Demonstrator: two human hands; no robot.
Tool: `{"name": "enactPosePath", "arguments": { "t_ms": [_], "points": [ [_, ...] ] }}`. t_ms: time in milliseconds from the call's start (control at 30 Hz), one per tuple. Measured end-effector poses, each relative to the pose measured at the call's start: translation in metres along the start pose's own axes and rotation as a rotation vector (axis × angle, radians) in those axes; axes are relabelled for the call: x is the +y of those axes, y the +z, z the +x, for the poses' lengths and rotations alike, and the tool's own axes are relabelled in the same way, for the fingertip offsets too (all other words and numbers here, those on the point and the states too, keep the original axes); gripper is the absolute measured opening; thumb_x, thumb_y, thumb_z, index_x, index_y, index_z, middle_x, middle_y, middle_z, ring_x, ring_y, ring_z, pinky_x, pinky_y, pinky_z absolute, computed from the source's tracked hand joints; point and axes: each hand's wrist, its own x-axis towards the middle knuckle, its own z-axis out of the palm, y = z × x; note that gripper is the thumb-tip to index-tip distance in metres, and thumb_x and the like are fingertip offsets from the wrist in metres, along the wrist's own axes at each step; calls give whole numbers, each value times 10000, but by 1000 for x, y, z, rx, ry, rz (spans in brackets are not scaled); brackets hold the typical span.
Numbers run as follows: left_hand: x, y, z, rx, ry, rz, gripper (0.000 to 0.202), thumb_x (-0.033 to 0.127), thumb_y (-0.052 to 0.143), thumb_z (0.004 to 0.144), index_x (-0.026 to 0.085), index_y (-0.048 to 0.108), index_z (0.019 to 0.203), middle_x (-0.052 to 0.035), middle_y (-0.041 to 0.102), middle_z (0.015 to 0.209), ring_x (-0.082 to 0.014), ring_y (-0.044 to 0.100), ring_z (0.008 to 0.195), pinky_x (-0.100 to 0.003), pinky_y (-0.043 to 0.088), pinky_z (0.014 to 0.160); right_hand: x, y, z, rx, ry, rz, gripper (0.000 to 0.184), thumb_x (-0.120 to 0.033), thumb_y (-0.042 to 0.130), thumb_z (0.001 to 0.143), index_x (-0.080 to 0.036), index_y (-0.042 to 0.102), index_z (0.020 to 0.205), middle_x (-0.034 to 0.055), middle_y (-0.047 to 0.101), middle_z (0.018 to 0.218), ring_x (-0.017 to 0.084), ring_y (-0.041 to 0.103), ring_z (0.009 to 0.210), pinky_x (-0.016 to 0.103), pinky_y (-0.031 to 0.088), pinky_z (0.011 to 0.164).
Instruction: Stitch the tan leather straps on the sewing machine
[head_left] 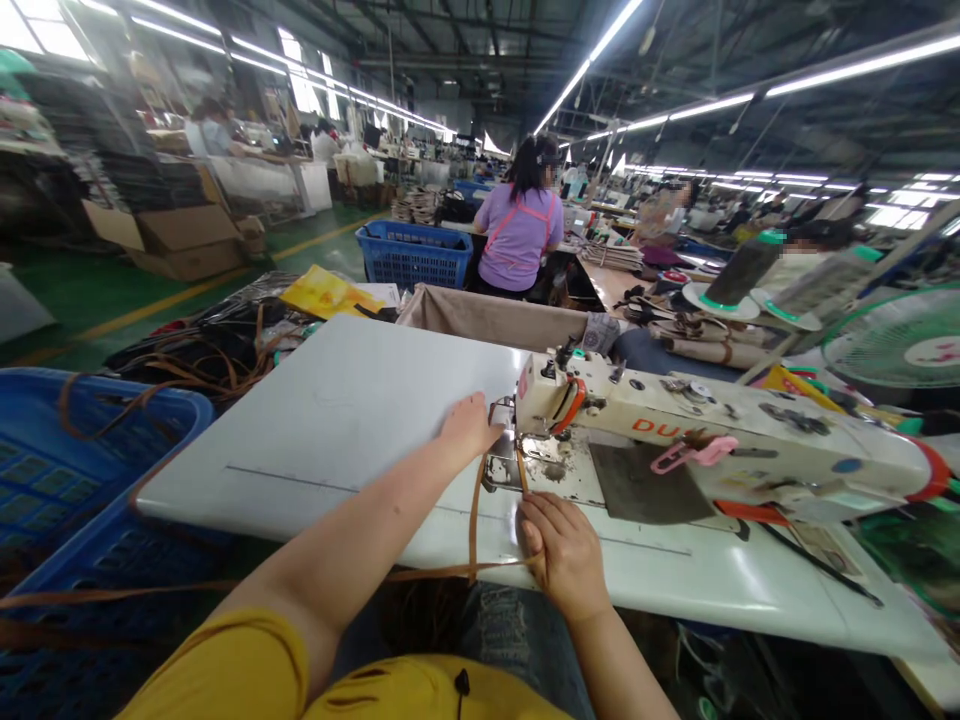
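A narrow brown strap (474, 520) lies over the front of a white sewing machine (720, 440). My left hand (469, 425) is beside the needle area, its fingers closed over the strap where it passes the metal guide; the fingertips are partly hidden. Just in front of the presser foot (534, 448), my right hand (564, 545) pinches another stretch of strap against the table. From there the strap trails left along the table edge. Stitching under the foot is too small to make out.
The white table (337, 400) carries the machine. Blue baskets (172, 400) stand at the left, near a pile of brown straps (225, 370). Behind the table is a beige-lined bin (487, 318). A fan (900, 340) and thread cones (746, 272) are at the right. A co-worker (521, 225) sits ahead.
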Motion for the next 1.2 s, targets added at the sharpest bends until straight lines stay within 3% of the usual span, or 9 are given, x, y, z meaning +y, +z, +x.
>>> {"name": "enactPosePath", "arguments": {
  "t_ms": [67,200,333,433,533,633,800,967,1200],
  "points": [
    [1,0,7,3,-3,12,575,304,787,854,70,570,1333,-268,673,1357,-398,612,1335,-448,466,1106,0,-1,-1,-6,-3,0,306,-276,450,1097,-180,735,1155,108,786,1144,264,702,1110,429,557,956],
    [-11,-4,13,-20,-18,-24,276,160,630,943,119,681,1212,-191,743,1264,-306,688,1228,-432,502,1062,0,-1,-2,-10,-7,-16,307,-266,445,1097,-181,735,1155,109,784,1144,259,700,1113,430,550,966],
    [-34,-13,5,-55,-41,-131,193,265,597,987,174,766,970,-121,808,1047,-275,726,1097,-412,518,1009,0,0,-1,-3,-3,-20,293,-270,464,1095,-183,741,1136,106,789,1123,258,710,1086,422,558,942],
    [-50,-19,-16,-136,-79,-286,282,323,573,977,176,783,860,-109,806,873,-240,743,861,-345,549,833,0,0,0,-10,0,-10,297,-272,467,1092,-192,749,1137,109,790,1133,261,715,1098,423,567,950],
    [-64,-26,-47,-220,-105,-497,356,384,546,959,147,810,970,-108,807,904,-215,725,810,-323,558,750,1,1,-1,-11,5,-14,293,-268,483,1083,-195,759,1149,112,791,1141,262,719,1116,428,576,960],
    [-71,-32,-81,-264,-93,-664,384,443,651,867,162,822,1064,-82,808,966,-214,706,922,-335,544,872,2,2,-4,-17,-3,-24,295,-261,495,1075,-197,768,1167,112,792,1161,261,720,1133,434,582,979],
    [-70,-28,-120,-381,-159,-902,466,447,842,666,130,806,1006,-64,769,836,-217,702,831,-381,543,867,4,3,-6,-33,-8,-26,299,-273,495,1079,-206,770,1174,104,789,1193,260,721,1138,444,580,1011],
    [-62,-20,-136,-440,-219,-1003,530,438,931,571,128,764,967,-46,720,818,-196,706,744,-378,566,778,4,5,-7,-33,-3,-37,284,-270,508,1079,-198,766,1171,96,789,1200,259,721,1134,446,576,1018],
    [-60,-16,-136,-399,-204,-1043,675,326,971,551,140,714,1147,26,651,782,-135,642,619,-327,570,644,4,5,-8,-28,9,-21,307,-298,492,1088,-204,773,1170,102,790,1191,255,724,1121,451,577,1015]
  ]
}}
